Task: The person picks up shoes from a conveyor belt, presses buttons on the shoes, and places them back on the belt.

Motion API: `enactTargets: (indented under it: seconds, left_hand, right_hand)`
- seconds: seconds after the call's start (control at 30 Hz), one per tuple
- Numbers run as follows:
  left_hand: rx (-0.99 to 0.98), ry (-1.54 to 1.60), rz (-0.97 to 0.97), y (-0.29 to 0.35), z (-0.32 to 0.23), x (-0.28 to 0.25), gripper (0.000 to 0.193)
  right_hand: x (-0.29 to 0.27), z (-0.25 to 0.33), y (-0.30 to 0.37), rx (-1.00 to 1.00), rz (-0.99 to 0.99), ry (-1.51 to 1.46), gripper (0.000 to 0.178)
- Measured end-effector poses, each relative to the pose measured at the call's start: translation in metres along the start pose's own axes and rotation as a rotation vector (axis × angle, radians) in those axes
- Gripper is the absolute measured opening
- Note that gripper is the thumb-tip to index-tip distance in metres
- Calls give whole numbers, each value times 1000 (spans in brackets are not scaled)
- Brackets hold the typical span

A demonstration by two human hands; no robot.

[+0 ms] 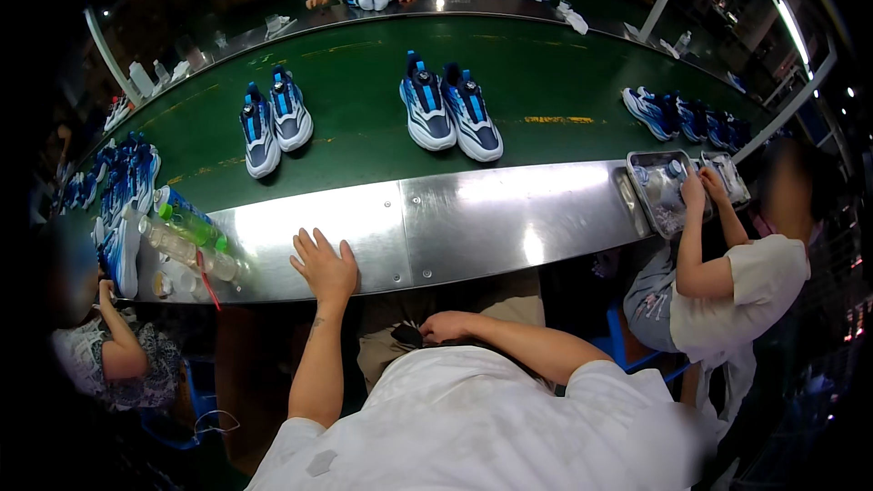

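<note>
Resting flat on the steel ledge (473, 218), the left hand (325, 265) lies open and empty — the right hand (446, 326), curled at the lap below it, shows no clear grip.

the left hand (325, 265) lies flat, palm down, with the fingers spread and pointing away from the body, the thumb held out to the right side. its wrist is straight, and the bare left forearm runs up from the lower edge of the view, nearly upright, the elbow low beside the torso. a small dark mark shows on the inner forearm just below the wrist. the right hand (443, 327) is drawn in close to the body, low against the lap, fingers curled loosely into a half-closed fist around something small and dark. the right forearm lies across the front of the torso, bent sharply at the elbow, bare below a short white sleeve.
</note>
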State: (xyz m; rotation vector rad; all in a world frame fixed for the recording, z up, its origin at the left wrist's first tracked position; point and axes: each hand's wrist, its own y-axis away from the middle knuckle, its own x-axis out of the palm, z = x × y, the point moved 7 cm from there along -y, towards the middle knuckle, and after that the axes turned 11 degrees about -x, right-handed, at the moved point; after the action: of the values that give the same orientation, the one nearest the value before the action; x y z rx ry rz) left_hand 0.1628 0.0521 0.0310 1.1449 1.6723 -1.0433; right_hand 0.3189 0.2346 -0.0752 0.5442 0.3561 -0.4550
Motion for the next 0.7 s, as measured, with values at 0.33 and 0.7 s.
enactTargets:
  seconds: [0.33, 0.7]
  left_hand:
    - [3, -29, 37, -2, -8, -3, 65]
    - [127, -27, -41, 2, 3, -1, 58]
  right_hand:
    - [-227, 71, 215, 95, -425, 123, 35]
    - [-481, -229, 571, 1169, -950, 658, 28]
